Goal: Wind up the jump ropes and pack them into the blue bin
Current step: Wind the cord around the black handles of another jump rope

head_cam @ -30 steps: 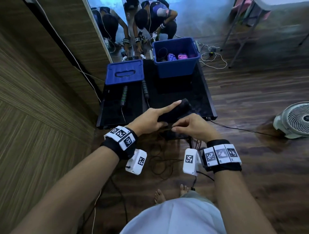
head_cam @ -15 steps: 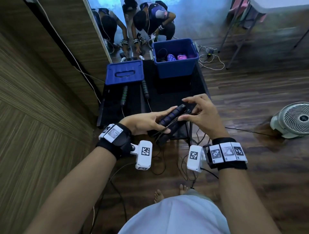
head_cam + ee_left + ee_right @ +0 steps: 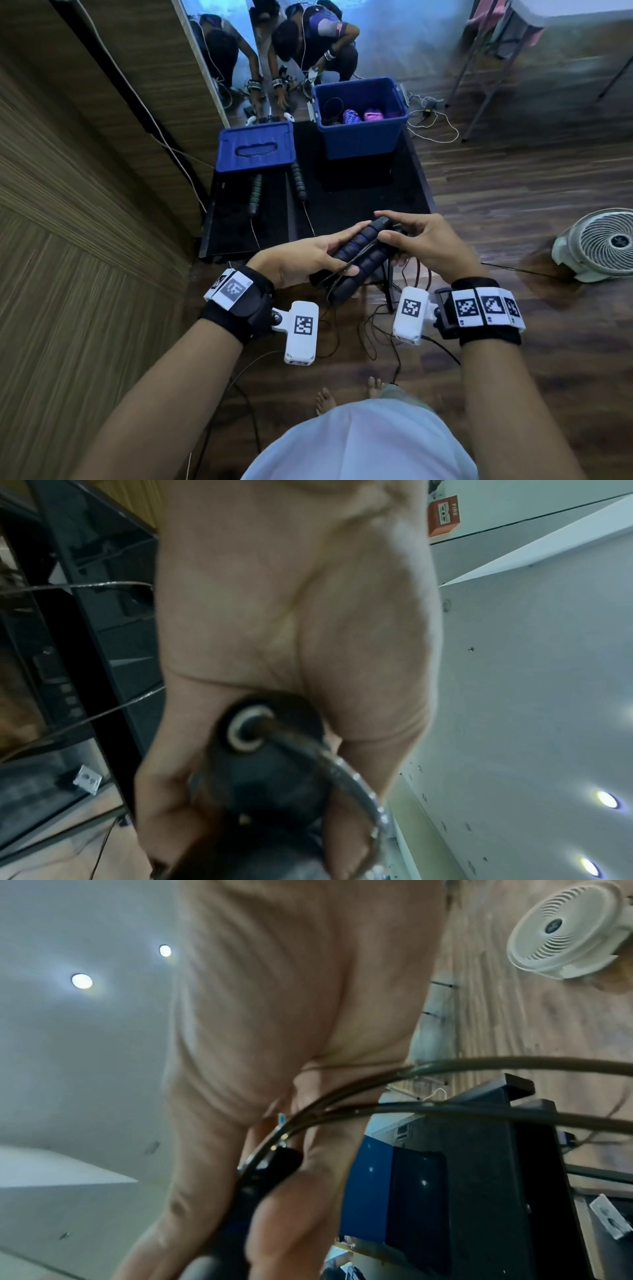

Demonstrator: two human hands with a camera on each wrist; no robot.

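Observation:
My left hand [image 3: 308, 255] grips two black jump rope handles [image 3: 359, 255] with blue rings, held side by side just in front of the black table's near edge. My right hand [image 3: 407, 240] pinches the rope cord at the handles' far end. Loose cord [image 3: 373, 322] hangs in loops toward the floor. In the left wrist view a handle end [image 3: 253, 731] with cord coming out sits in my palm. The open blue bin [image 3: 361, 137] stands at the table's far right, with pink and purple wound ropes [image 3: 363, 115] inside. Another rope's black handles with green rings [image 3: 255, 195] lie on the table.
The bin's blue lid [image 3: 255, 145] lies flat at the far left of the black table [image 3: 359, 202]. A mirror [image 3: 274, 51] leans behind. A white floor fan [image 3: 599, 245] stands to the right. Cables [image 3: 430, 120] trail on the wooden floor. My bare feet [image 3: 346, 394] are below.
Both hands have lifted the handles off the table edge toward me, and the left hand has turned palm-up. My right hand moved from the near end to the far end with the cord.

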